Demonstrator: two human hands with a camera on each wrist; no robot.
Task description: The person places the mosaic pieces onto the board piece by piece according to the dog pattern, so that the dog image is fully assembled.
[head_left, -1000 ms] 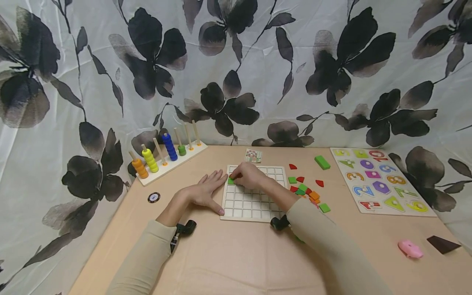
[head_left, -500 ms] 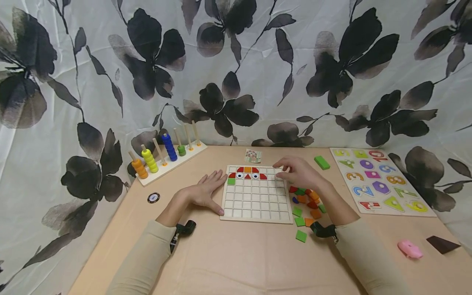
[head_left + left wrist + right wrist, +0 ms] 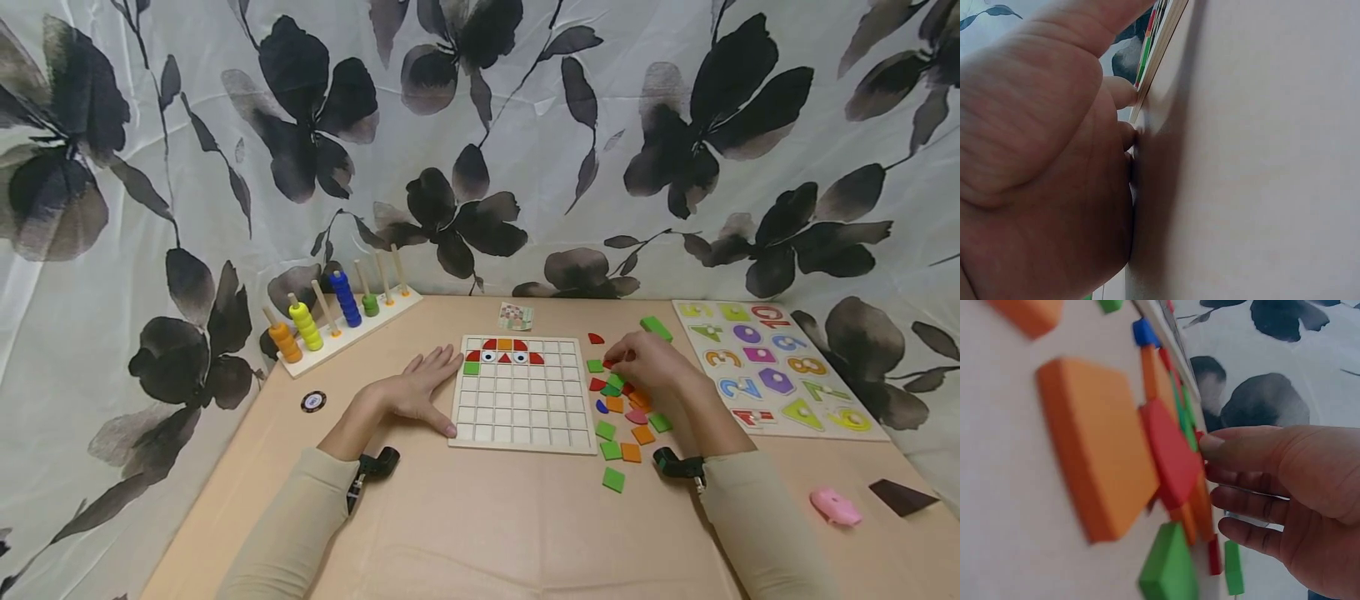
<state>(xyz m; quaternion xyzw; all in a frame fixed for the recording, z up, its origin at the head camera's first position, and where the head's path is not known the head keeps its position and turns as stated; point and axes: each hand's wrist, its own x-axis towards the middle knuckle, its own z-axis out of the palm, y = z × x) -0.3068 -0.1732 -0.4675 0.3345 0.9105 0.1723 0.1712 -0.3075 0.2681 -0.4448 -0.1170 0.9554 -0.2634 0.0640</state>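
My left hand (image 3: 411, 393) lies flat with its fingers spread, touching the left edge of a white grid board (image 3: 517, 417). In the left wrist view the palm and thumb of this hand (image 3: 1041, 144) stand beside the board's edge. On the board's upper rows sit red tiles, an orange tile (image 3: 505, 344), two eye tiles and a green square tile (image 3: 471, 368). My right hand (image 3: 656, 367) reaches into loose tiles right of the board. Its thumb and forefinger pinch a small red tile (image 3: 608, 365), mostly covered by the fingertips. The right wrist view shows the thumb (image 3: 1213, 442) against it.
Loose green, orange, red and blue tiles lie around a green square tile (image 3: 613, 480). A bead abacus (image 3: 360, 325) stands back left, near a round chip (image 3: 312, 402). A picture card (image 3: 516, 316), number board (image 3: 780, 375), green block (image 3: 656, 327) and pink toy (image 3: 835, 507) lie about.
My right hand has let go of the green square tile on the board, moved right over the loose tiles and come down on a red one. The left hand has stayed in place.
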